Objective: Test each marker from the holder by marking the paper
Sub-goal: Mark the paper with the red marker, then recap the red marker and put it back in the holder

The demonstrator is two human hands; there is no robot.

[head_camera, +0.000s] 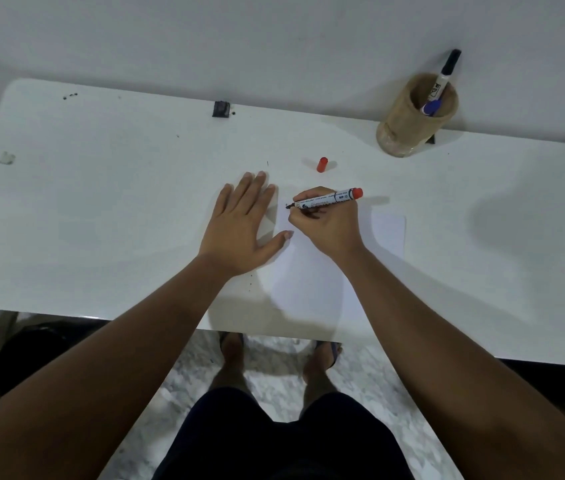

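A white sheet of paper (312, 282) lies on the white table near its front edge. My right hand (326, 225) grips a red-ended marker (334, 198), uncapped, with its tip touching the paper's upper left corner. My left hand (243, 223) lies flat with fingers spread, pressing the paper's left edge. The red cap (322, 164) lies on the table just beyond the paper. At the back right stands a round tan holder (409, 123) with a black-capped marker (445, 76) and a blue marker (431, 107) in it.
The white table (101, 209) runs along a white wall. A small black object (221, 109) sits at the table's back edge and a small pale scrap (7, 158) at the far left. My feet and a marble floor show below the front edge.
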